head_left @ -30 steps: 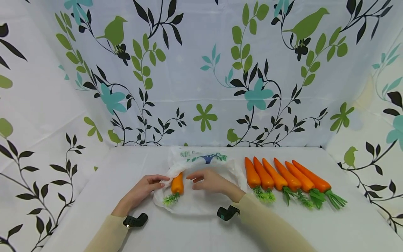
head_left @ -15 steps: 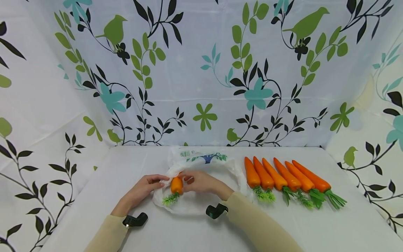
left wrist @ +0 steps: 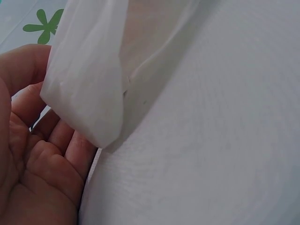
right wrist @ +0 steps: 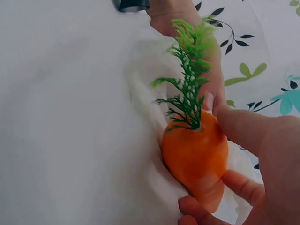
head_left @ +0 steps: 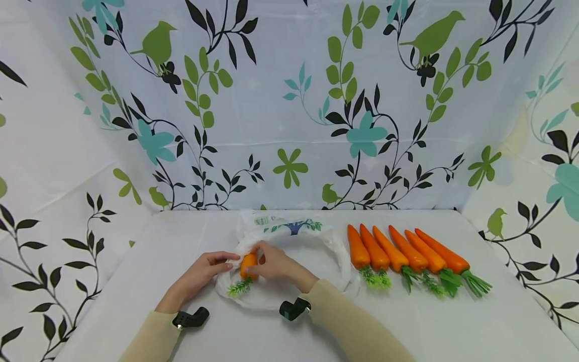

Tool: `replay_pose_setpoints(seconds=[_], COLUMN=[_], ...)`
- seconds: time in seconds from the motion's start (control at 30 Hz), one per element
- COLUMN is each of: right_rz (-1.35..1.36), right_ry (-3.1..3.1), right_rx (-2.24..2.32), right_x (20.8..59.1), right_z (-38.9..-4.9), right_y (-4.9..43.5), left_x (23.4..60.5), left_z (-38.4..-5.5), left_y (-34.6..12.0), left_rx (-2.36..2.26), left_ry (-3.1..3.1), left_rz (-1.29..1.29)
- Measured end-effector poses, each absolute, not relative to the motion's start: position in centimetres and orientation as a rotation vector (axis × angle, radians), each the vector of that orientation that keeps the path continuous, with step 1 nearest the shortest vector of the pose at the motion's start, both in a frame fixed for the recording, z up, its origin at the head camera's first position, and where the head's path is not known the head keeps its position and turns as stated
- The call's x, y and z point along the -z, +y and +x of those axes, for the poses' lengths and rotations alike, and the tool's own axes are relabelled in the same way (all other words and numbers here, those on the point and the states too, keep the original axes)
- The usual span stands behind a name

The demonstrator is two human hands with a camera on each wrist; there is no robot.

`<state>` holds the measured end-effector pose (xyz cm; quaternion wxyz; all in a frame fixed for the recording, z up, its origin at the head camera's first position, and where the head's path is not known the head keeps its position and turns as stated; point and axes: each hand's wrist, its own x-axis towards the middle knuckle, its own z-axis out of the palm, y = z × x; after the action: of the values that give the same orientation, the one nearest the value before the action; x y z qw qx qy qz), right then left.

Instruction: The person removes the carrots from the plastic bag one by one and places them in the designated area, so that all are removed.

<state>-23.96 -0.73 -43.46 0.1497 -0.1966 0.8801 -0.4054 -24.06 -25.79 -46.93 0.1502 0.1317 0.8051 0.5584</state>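
Note:
A white plastic bag (head_left: 282,299) with a printed tree lies spread on the table, its mouth toward me. At its left side, an orange carrot (head_left: 249,262) with feathery green leaves lies with its tip inside the bag. My right hand (head_left: 277,262) grips this carrot, thumb near the leafy end and fingers along the body, as the right wrist view shows up close. My left hand (head_left: 203,271) holds the bag's left edge beside the carrot. In the left wrist view, its fingertips go out of sight behind the thin plastic (left wrist: 86,75).
Several more carrots (head_left: 402,251) lie side by side to the right of the bag, leaves toward me. A patterned cloth (head_left: 289,110) with birds and leaves hangs behind the white table (head_left: 253,337).
My right hand has moved left across the bag to the carrot and taken hold of it. The left hand stays at the bag's edge. The head view has shifted slightly.

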Motion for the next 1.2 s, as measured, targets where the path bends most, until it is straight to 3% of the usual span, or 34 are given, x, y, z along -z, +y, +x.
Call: replay_pose_setpoints(seconds=[1.2], right_rz=[-0.284], right_ry=[2.519], right_rx=[1.365], right_x=[44.2], right_z=[-22.7], right_y=[-1.3], left_x=[46.9], left_z=[-24.1], left_y=[-25.7], left_rx=[-1.585], left_ry=[2.344], left_rz=[0.377])
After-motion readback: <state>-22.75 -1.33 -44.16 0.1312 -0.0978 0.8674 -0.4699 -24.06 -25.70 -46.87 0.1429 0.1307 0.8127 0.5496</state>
